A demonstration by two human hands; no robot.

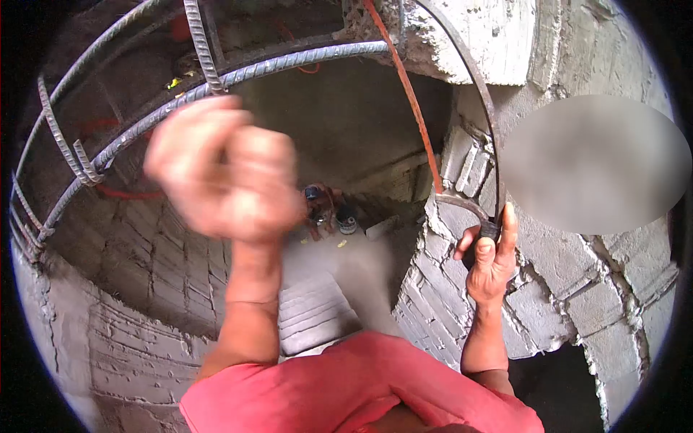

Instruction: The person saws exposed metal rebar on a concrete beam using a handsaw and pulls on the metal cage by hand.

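My right hand (494,263) grips the dark handle end of a hacksaw (491,115), with the index finger stretched along it. Its dark bowed frame rises to the top of the view, and a thin orange-red blade (411,105) runs beside it. My left hand (227,169) is raised and smeared by motion. The fingers look curled, but whether anything is in them does not show. Just above it are a thick ribbed steel bar (296,59), bent in a curve, and a crossing bar (202,43).
Several more rebars (61,133) stand at the left. Block walls (570,289) with rough mortar curve around a deep space. Far below, a person (319,206) is beside a bucket (347,221). Stepped grey slabs (314,314) lie beneath me. A dark opening (556,390) is at lower right.
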